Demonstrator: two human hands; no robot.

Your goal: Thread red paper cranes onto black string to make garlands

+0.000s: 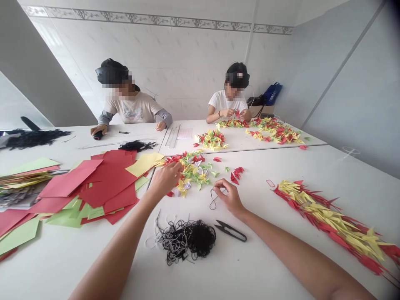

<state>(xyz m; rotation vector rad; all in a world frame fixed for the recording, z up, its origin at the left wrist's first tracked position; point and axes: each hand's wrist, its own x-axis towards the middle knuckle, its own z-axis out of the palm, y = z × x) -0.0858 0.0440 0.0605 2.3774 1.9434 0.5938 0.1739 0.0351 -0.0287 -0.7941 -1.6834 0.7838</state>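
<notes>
White smooth table (62, 258): my left hand (165, 178) bunched its fingers on the heap of pointed folded-paper pieces (195, 171), grip unclear; my right hand (231, 198) pinched a thin black cord loop (213, 201).

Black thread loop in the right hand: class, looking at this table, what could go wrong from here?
Risk one: the thread loop, pinched in the right hand, is thin and slack, so it could slip free. Risk two: the left hand reaches into the pile of folded pieces and may scatter them. Risk three: the snips lie beside the right forearm, near the thread tangle; a sweep of the arm could knock them.
</notes>
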